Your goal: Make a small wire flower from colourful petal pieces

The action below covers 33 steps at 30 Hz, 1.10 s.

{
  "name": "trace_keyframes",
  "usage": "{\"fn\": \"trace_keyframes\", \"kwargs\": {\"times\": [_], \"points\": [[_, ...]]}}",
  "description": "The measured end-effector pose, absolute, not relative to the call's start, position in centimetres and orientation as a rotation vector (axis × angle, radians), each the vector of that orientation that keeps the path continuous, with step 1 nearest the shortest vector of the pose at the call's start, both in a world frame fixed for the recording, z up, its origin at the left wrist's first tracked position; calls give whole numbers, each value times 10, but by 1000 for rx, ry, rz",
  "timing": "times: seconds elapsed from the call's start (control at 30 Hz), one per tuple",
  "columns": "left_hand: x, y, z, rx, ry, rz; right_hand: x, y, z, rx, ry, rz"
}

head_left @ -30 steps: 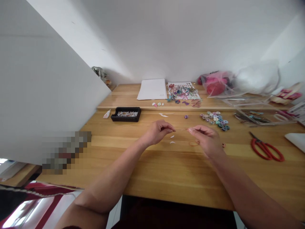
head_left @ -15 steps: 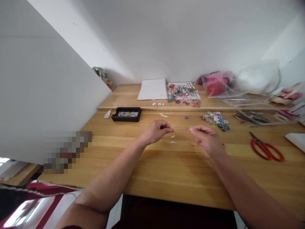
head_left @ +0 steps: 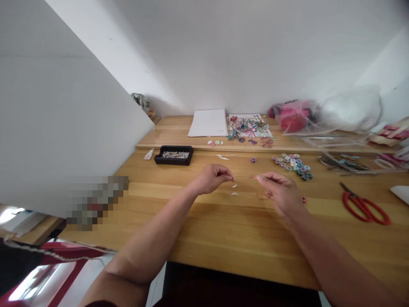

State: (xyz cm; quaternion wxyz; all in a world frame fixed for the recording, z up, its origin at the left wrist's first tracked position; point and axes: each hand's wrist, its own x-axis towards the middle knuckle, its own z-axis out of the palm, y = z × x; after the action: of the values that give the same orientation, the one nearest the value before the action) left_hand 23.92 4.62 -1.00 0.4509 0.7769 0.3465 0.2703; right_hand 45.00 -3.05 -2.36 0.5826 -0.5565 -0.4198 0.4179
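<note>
1. Left hand [head_left: 213, 178]: thumb and fingertips pinched narrow, strand's left end apparently gripped at the tips.
2. Right hand [head_left: 278, 187]: also pinched narrow; strand's orange right end is held between thumb and fingers.
3. Thin strand [head_left: 249, 178]: stretched roughly level between the hands, above the middle of the tabletop [head_left: 230, 238]. Thread or wire can't be made out.
4. Orange loop [head_left: 262, 196] is seen just below the right hand's fingers, partly hidden by that hand.
5. Two curved white slivers [head_left: 234, 194] are laid on the tabletop between the hands, apart from each other; more white strips [head_left: 223, 157] are placed farther off.
6. Purple piece [head_left: 253, 160] and clustered spools [head_left: 292, 163] are set beyond the right hand; a lone orange spool [head_left: 304, 199] is partly covered by the right wrist.
7. Red-handled cutters [head_left: 364, 204] are parked at right, well apart from the hands.
8. Black tray [head_left: 173, 161], filled with small beads [head_left: 175, 154], is placed far left; white tube [head_left: 148, 154] is laid just left of it.
9. On the raised shelf [head_left: 174, 128] at the far side: white paper [head_left: 208, 123] and, to its right, a sheet strewn with coloured pieces [head_left: 251, 125].
</note>
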Motion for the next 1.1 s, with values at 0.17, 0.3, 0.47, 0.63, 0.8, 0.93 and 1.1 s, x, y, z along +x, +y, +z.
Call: {"fn": "trace_keyframes", "kwargs": {"times": [0.17,0.3,0.47,0.63,0.8,0.93,1.1], "points": [[238,51,-16,1892,872,677,452,-31,-26,-1286,-979,969],[238,52,-17,1907,873,715,451,-31,-23,-1276,-950,1012],[237,52,-17,1925,896,700,449,-32,-18,-1308,-932,975],[236,53,-18,1924,857,696,450,-31,-20,-1313,-974,904],[236,55,-19,1922,885,693,451,-31,-23,-1293,-967,933],[237,55,-19,1910,893,697,453,-30,-25,-1274,-905,997],[238,53,-14,1917,968,673,452,-28,-24,-1341,-936,933]]}}
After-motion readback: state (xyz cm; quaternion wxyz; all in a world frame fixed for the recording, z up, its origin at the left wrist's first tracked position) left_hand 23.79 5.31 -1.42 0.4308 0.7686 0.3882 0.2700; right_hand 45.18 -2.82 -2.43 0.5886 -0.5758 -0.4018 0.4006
